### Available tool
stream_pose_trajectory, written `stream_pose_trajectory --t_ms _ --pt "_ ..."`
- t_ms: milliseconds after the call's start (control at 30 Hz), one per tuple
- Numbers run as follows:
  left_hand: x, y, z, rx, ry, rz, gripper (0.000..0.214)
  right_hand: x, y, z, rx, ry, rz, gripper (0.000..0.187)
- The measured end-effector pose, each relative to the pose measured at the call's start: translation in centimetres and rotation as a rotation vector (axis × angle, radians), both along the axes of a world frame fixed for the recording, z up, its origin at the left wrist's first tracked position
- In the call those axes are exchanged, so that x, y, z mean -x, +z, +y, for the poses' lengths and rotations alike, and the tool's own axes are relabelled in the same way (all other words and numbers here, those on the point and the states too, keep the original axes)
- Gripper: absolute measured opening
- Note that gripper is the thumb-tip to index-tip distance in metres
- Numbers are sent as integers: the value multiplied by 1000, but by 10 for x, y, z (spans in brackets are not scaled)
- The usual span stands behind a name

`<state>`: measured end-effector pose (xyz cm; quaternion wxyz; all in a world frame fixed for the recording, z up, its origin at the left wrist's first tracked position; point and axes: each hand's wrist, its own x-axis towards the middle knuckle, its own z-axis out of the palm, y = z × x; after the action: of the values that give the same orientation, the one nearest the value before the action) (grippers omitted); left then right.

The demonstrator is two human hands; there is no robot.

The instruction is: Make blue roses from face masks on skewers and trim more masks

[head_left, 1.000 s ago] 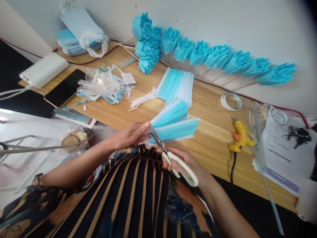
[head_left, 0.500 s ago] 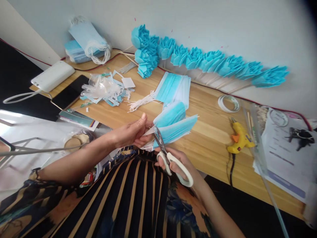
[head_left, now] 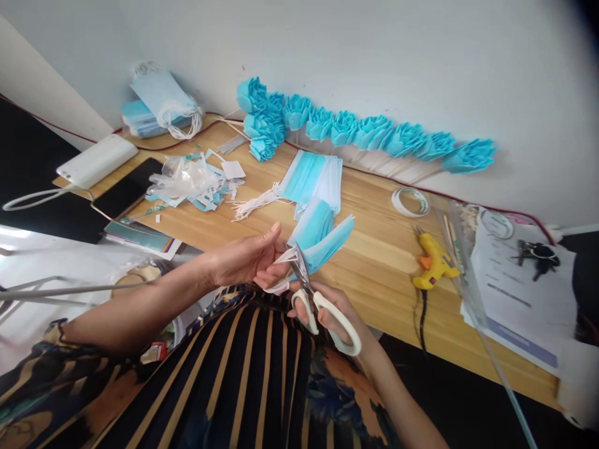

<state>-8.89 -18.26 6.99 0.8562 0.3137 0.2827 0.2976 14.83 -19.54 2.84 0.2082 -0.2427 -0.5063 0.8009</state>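
Blue pleated face masks (head_left: 322, 234) hang over the table's front edge, between my hands. My left hand (head_left: 262, 255) is closed on their white ear loops at the left end. White-handled scissors (head_left: 337, 321) are in my right hand (head_left: 339, 302), fingers through the handles. Their blades lie across the masks' left end beside my left fingers, slightly apart. Just beyond lie more face masks (head_left: 313, 178) flat on the wooden table, with a bunch of white ear loops (head_left: 256, 202) to their left. My right fingers are partly hidden behind the masks and handles.
Blue mask-cloth flowers (head_left: 344, 128) on sticks lean along the wall. Scraps and clear plastic (head_left: 187, 181) lie left, near a phone (head_left: 126, 190) and a white power bank (head_left: 97, 159). A yellow glue gun (head_left: 435, 259), tape roll (head_left: 410, 202) and papers with keys (head_left: 538, 259) are right.
The view has shifted, so the table's things sit further left. The masks in my hands have swung a little, and the scissors' blades have moved slightly against the ear-loop end.
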Motion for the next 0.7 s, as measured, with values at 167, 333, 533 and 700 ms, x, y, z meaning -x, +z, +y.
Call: stream_pose_trajectory --t_ms 167,333,533,700 --pt "-11 -4 3 -25 -15 65 67 4 2 1 -5 -23 50 66" --pt "-19 -7 3 -59 42 100 74 6 2 -5 26 -79 52 67" --pt "-26 -1 -8 -160 197 124 58 5 -2 -10 84 -156 146 64" --pt "-24 -2 -8 -276 348 208 32 7 2 -9 57 -165 219 56"
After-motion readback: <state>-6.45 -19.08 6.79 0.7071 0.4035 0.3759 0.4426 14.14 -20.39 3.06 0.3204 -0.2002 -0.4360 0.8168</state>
